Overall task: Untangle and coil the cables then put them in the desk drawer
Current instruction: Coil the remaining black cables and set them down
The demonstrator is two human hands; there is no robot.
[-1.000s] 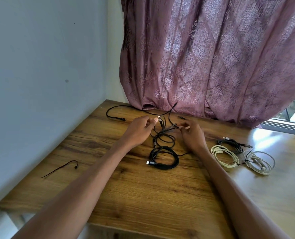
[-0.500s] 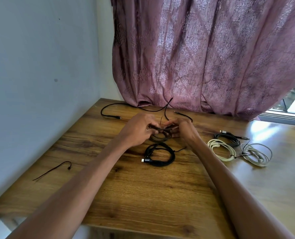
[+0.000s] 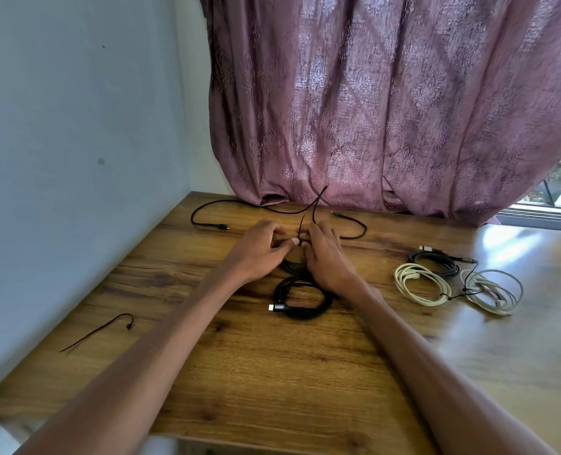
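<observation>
My left hand (image 3: 259,251) and my right hand (image 3: 326,254) meet at the middle of the wooden desk (image 3: 272,372), both pinching a thin black cable (image 3: 308,210) whose loose ends trail toward the curtain. A small bundle of that cable is mostly hidden under my fingers. Just in front of my hands lies a coiled thick black cable (image 3: 300,302) with a silver plug. At the right rest a coiled dark cable (image 3: 435,261), a cream coil (image 3: 420,284) and a pale grey coil (image 3: 492,292). No drawer is in view.
A short thin black wire (image 3: 100,330) lies near the desk's left edge by the blue-grey wall (image 3: 75,159). A mauve patterned curtain (image 3: 387,110) hangs over the desk's back edge. A window frame (image 3: 545,215) shows at the far right.
My hands have drawn together from apart and now touch over the thin black cable, gathering its loops between them. The view has tilted slightly; the other coils lie as before.
</observation>
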